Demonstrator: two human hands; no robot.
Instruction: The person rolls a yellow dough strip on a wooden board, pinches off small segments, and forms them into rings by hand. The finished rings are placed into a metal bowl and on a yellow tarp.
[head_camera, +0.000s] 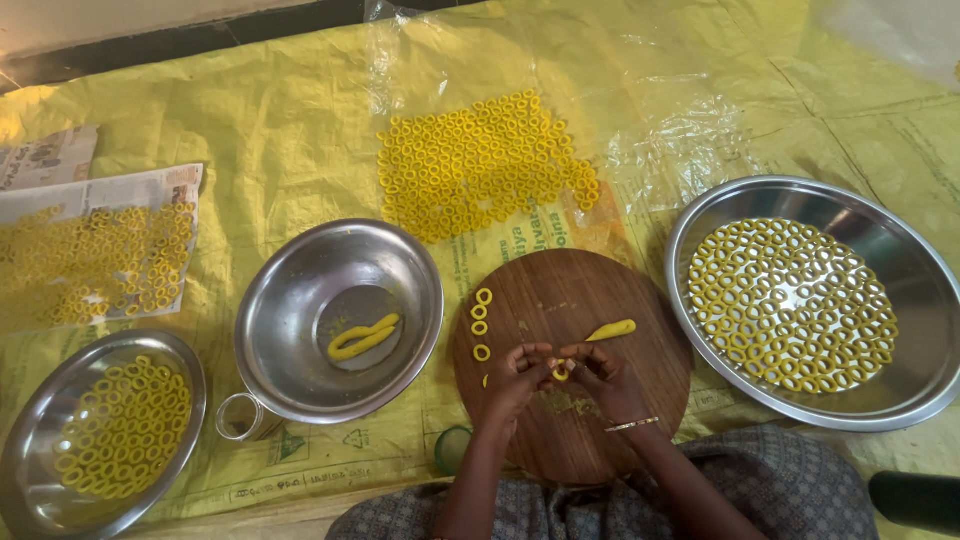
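Your round wooden board (570, 350) carries a short roll of yellow dough (611, 329) just beyond your right hand and four small dough rings (481, 322) in a column just beyond your left hand, with a steel bowl (300, 270) holding dough strips to its left and a wide steel plate (900, 300) of rings to its right. Between your fingertips sits a small yellow dough piece (562, 372), low over the board's near half. Your left hand (518, 375) and right hand (608, 378) meet palm-down, forearms angled in from below, fingers pinched shut on that piece.

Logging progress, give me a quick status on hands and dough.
Both hands, left hand and right hand, pinching a small dough piece over the wooden board. Four finished rings on board. Nothing in the way.
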